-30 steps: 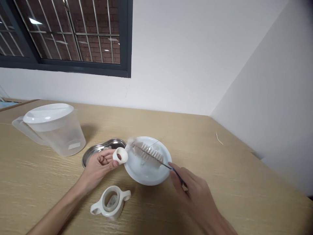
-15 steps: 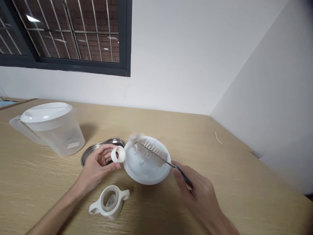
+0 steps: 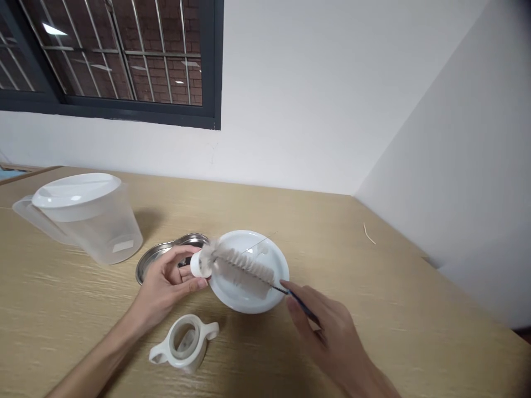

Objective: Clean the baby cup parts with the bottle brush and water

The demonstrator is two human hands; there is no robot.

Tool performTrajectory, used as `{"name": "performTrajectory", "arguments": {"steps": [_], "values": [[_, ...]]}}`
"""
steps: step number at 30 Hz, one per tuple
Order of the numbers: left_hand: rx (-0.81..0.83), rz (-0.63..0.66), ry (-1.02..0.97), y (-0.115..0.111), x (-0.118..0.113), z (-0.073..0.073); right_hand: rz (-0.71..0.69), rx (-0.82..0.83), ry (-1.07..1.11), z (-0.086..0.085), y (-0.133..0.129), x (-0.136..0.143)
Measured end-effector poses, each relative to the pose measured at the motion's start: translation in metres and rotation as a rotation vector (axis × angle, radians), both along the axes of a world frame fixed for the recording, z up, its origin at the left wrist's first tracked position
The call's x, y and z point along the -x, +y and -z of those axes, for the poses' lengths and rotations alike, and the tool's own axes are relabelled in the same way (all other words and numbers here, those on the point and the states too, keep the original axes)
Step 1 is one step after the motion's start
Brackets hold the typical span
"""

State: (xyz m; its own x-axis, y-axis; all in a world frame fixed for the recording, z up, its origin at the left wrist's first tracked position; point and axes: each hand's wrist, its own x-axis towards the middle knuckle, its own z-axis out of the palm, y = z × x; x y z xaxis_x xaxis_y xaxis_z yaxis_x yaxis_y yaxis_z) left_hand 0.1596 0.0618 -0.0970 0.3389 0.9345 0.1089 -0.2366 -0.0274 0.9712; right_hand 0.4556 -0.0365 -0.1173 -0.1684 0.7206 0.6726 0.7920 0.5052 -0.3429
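My left hand [image 3: 168, 279] is closed round a small white bottle collar [image 3: 194, 265], pinched between thumb and fingers. In my right hand [image 3: 326, 326] is a bottle brush [image 3: 244, 268], gripped by its dark blue handle. Its pale bristled tip meets the collar's open side; how deep it goes in, I cannot tell. Beneath the brush lies a white bowl [image 3: 249, 304] with a thin wire-like piece [image 3: 261, 241] across its rim. Below my left hand a white two-handled holder [image 3: 185, 345] stands on the wooden table.
A translucent lidded pitcher [image 3: 89, 218] stands at the left. Partly behind my left hand is a kidney-shaped metal tray [image 3: 146, 262]. A thin pale strip [image 3: 368, 234] lies at the right of the table [image 3: 415, 326]. A white wall [image 3: 290, 110] and barred window [image 3: 124, 55] are behind.
My right hand has moved left and slightly down, bringing the brush tip from above the bowl to the collar. My left hand has stayed nearly in place, holding the collar.
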Motion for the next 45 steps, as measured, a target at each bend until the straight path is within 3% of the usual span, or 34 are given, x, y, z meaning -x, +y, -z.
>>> {"name": "performTrajectory", "arguments": {"steps": [7, 13, 20, 24, 31, 37, 42, 45], "values": [[-0.084, -0.03, 0.012, 0.006, 0.005, 0.006, 0.172, -0.037, 0.015, -0.003, 0.0, -0.008], [-0.065, 0.045, 0.091, 0.008, 0.011, 0.01, -0.022, 0.0, -0.035, -0.003, 0.0, -0.002], [-0.169, 0.054, 0.309, 0.007, 0.015, 0.004, 0.092, -0.047, -0.002, -0.005, 0.0, -0.007], [-0.211, 0.095, 0.358, 0.007, 0.014, 0.005, -0.013, -0.039, -0.019, -0.003, 0.0, 0.0], [-0.188, 0.116, 0.376, 0.007, 0.013, 0.004, 0.123, -0.072, -0.003, -0.001, 0.0, -0.004], [-0.193, 0.159, 0.382, 0.009, 0.014, 0.009, -0.014, -0.05, -0.052, 0.0, 0.0, 0.0], [-0.158, 0.122, 0.375, 0.01, 0.016, 0.013, 0.126, -0.055, -0.036, 0.001, 0.002, -0.009], [-0.176, 0.137, 0.39, 0.009, 0.014, 0.01, 0.102, -0.048, -0.004, -0.001, 0.001, -0.005]]}}
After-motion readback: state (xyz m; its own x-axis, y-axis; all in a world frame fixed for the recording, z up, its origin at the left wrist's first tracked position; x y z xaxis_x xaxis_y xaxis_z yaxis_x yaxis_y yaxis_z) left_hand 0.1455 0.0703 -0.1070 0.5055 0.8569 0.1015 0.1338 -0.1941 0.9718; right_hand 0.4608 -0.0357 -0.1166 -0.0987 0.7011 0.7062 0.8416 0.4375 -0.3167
